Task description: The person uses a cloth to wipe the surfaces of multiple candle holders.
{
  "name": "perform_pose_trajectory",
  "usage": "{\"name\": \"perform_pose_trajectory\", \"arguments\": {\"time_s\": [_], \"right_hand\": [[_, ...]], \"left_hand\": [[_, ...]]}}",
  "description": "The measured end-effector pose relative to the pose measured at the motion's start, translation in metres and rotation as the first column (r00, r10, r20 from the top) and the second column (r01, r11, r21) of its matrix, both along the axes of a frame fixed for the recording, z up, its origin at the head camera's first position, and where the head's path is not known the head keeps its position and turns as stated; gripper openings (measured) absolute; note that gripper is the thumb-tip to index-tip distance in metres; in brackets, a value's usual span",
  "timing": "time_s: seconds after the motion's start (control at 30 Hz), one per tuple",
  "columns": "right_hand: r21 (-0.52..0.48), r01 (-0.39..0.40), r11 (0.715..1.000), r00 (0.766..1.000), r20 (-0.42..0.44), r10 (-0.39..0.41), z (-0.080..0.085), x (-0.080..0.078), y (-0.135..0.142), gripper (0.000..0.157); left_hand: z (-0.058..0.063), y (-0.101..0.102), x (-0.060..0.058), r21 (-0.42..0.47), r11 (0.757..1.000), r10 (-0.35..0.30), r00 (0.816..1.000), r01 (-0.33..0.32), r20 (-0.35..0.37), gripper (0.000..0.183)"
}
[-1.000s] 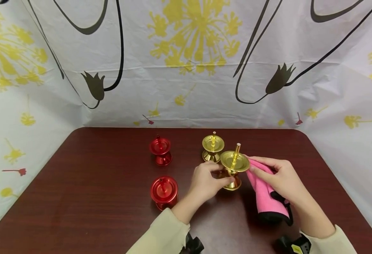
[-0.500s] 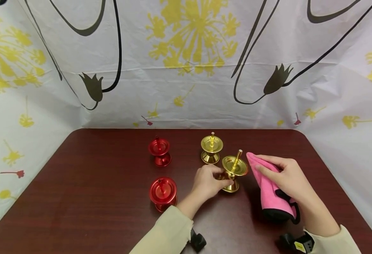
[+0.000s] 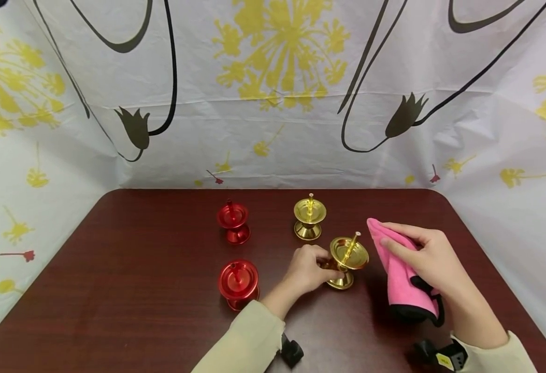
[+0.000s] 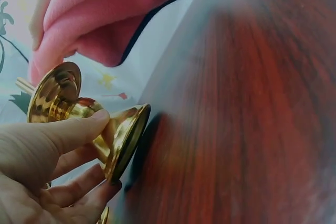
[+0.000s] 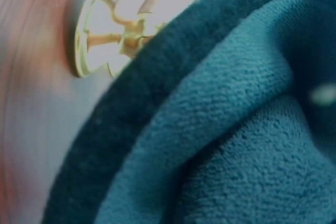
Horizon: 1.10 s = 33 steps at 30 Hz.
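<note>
My left hand (image 3: pixel 306 269) pinches the stem of a gold candle holder (image 3: pixel 349 254), which has a wide dish and a thin upright tube. The holder leans to the right; in the left wrist view its flared base (image 4: pixel 123 145) is tilted, close over the tabletop. My right hand (image 3: pixel 429 256) grips a folded pink cloth (image 3: pixel 405 287) with black edging, just right of the holder and apart from it. The cloth (image 5: pixel 210 129) looks bluish in the right wrist view and hides most of it there, the right fingers included.
A second gold candle holder (image 3: pixel 309 220) stands behind the held one. Two red candle holders (image 3: pixel 233 223) stand to the left, the nearer red candle holder (image 3: pixel 239 284) close to my left forearm. The dark wooden table (image 3: pixel 138 269) backs onto a patterned white curtain (image 3: pixel 254 119).
The cloth has come away from the gold holder and moved right with my right hand. The gold holder has shifted slightly lower and toward me in my left hand.
</note>
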State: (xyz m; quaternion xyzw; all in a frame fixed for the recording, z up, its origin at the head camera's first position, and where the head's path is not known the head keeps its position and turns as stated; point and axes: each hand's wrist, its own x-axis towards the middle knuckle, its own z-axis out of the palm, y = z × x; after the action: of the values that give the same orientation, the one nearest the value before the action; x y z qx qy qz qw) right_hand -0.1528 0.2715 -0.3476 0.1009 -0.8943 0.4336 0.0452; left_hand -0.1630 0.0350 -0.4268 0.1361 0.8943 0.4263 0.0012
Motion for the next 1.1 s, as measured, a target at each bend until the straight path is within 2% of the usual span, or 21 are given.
{"name": "perform_pose_trajectory", "arguments": {"time_s": [0.33, 0.53, 0.63, 0.73, 0.83, 0.97, 1.1], "right_hand": [[-0.007, 0.009, 1.0, 0.998, -0.061, -0.009, 0.005, 0.002, 0.0, 0.037], [-0.018, 0.01, 1.0, 0.997, -0.077, -0.011, 0.005, 0.002, 0.002, 0.037], [-0.017, 0.018, 1.0, 0.996, -0.085, -0.019, 0.006, 0.002, 0.003, 0.038], [-0.011, 0.028, 1.0, 0.996, -0.089, -0.029, 0.008, 0.002, 0.004, 0.038], [-0.014, 0.039, 0.999, 0.996, -0.08, -0.04, 0.011, 0.005, 0.003, 0.038], [-0.033, 0.057, 0.998, 0.997, -0.059, -0.059, 0.015, 0.008, 0.002, 0.038], [-0.045, 0.058, 0.997, 0.996, -0.062, -0.06, 0.02, 0.011, 0.001, 0.038]], "left_hand": [[-0.003, -0.002, 0.002, -0.018, 1.0, 0.009, 0.998, -0.008, 0.066, 0.022], [-0.003, -0.007, 0.003, -0.017, 0.999, -0.043, 0.997, 0.044, 0.065, 0.022], [-0.002, -0.013, 0.002, 0.013, 0.999, -0.034, 0.996, 0.033, 0.078, 0.026], [-0.001, -0.018, 0.001, 0.064, 0.997, 0.03, 0.996, -0.035, 0.083, 0.029], [-0.001, -0.021, -0.003, 0.142, 0.981, 0.122, 0.989, -0.132, 0.078, 0.027], [-0.002, -0.023, -0.008, 0.255, 0.93, 0.258, 0.965, -0.264, 0.055, 0.028], [-0.003, -0.022, -0.014, 0.335, 0.867, 0.374, 0.926, -0.368, 0.048, 0.031]]}}
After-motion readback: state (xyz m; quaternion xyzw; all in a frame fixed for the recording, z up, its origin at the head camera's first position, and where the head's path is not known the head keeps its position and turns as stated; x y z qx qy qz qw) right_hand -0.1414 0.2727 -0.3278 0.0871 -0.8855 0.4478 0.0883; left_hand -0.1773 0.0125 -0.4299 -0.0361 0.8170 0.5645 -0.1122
